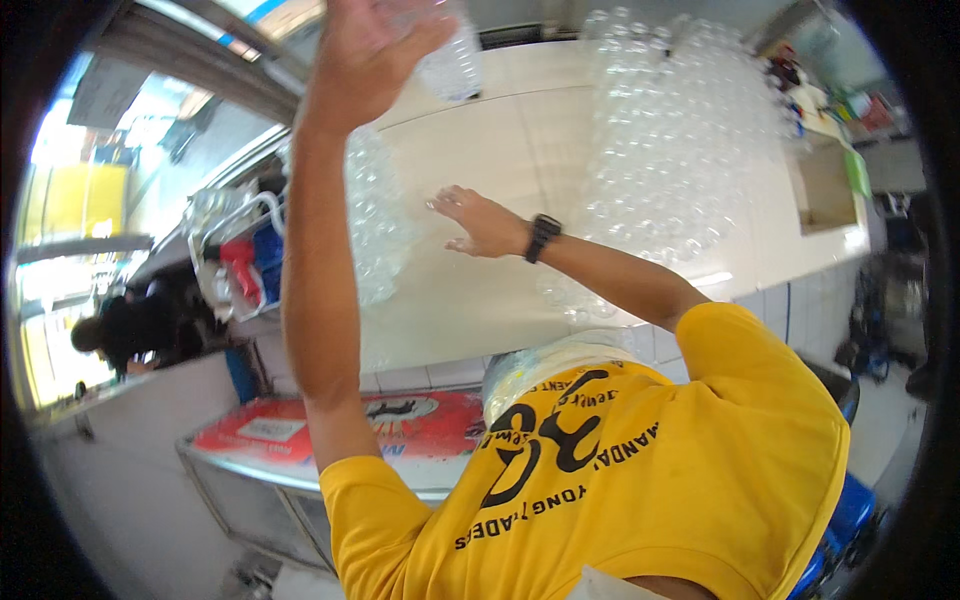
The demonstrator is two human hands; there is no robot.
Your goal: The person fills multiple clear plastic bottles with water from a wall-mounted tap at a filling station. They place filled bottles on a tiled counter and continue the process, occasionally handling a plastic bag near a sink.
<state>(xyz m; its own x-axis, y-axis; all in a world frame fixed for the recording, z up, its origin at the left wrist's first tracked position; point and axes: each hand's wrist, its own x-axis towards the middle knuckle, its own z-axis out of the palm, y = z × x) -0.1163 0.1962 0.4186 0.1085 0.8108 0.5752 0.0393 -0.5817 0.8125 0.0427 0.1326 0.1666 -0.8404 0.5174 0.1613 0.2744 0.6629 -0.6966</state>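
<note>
At the top edge, partly cut off, my left hand [360, 64] grips a clear plastic container [454, 64] that looks like a bottle. The thumb lies across it, and fingers show through the plastic. My right hand [484, 221] is over the pale counter [465, 300], palm down, empty, fingers apart, with a black watch [542, 237] on the wrist. To its right, many clear plastic containers [675, 142], apparently bottles, stand packed together. A smaller group [375, 217] is to its left, partly behind my left forearm. A few more [570, 296] are under my right forearm.
Left of the counter, a rack [266, 210] holds a red pistol-shaped tool [241, 266]. Below it stands a red-topped cabinet [322, 427]. A dark-clothed person [150, 322] is at the far left. A rectangular recess [825, 180] and a green cloth [856, 171] are at the counter's right end.
</note>
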